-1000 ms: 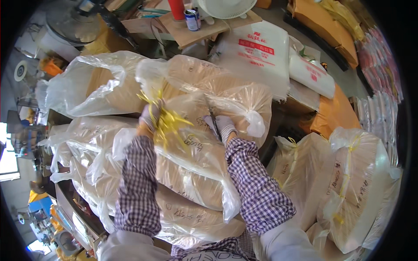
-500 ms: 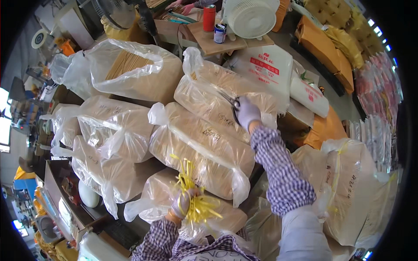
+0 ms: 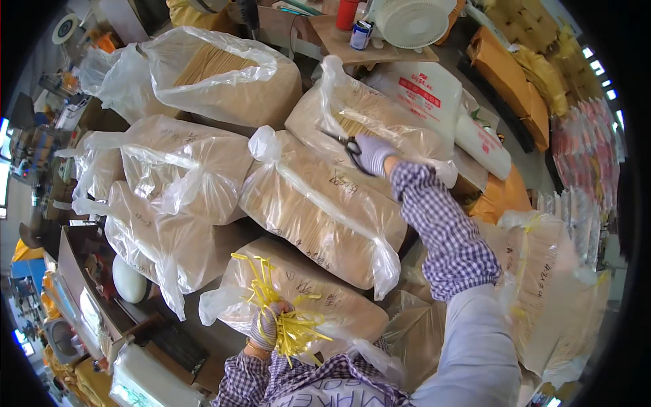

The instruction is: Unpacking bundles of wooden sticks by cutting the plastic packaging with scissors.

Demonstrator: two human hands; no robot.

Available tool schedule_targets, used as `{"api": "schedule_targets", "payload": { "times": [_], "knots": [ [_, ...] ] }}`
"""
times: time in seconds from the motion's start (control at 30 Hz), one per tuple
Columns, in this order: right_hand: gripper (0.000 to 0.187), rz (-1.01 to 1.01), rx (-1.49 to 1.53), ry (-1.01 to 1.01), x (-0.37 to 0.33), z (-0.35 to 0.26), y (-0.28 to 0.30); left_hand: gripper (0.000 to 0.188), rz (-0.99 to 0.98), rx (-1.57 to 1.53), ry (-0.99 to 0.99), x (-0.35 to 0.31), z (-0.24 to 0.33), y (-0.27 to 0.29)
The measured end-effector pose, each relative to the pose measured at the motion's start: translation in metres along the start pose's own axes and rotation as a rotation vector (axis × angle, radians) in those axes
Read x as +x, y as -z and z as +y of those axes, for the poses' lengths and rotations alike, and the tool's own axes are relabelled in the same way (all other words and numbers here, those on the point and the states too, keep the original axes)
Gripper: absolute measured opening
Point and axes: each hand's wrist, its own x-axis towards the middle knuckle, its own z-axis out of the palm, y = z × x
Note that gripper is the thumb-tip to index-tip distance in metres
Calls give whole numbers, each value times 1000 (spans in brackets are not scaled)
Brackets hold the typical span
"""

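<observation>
A loose bunch of yellow plastic strips (image 3: 288, 329) is gripped in my gloved left hand (image 3: 263, 327), low in front of my body, over the nearest plastic-wrapped bundle (image 3: 319, 292). Its strip ends stick out above and below the fist. My gloved right hand (image 3: 375, 154) is closed round a pair of dark-handled scissors (image 3: 353, 148), blades pointing left and away from me. They are over the near side of the far bagged bundle (image 3: 400, 112), where thin tan strips show. Between the hands lies another bagged bundle (image 3: 325, 197) with knotted ends.
More bagged bundles (image 3: 183, 159) are stacked to the left, and an open-topped bag (image 3: 220, 68) stands behind them. A white fan (image 3: 413, 24), a can (image 3: 361, 35) and a red cylinder stand on a wooden table at the back. Tall wrapped bundles (image 3: 536, 292) stand at right.
The view has shifted, so the bundles sit higher in it. My right hand has moved left with the scissors along the far bundle. My left hand keeps the yellow strips, slightly closer to me.
</observation>
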Motion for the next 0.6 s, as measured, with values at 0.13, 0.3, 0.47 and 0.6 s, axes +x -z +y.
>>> {"api": "schedule_targets", "payload": {
  "times": [0.13,0.3,0.47,0.6],
  "knots": [
    [31,11,-60,177,-54,-18,-53,24,-5,21,16,-9,3,4],
    [19,296,-88,230,-61,-57,-146,24,-71,239,-85,-15,-5,-1],
    [16,273,0,174,-58,-67,-147,23,2,75,46,-27,-10,-8],
    [16,228,-62,261,-65,-63,-124,20,-51,166,1,-33,-16,8]
  ]
}}
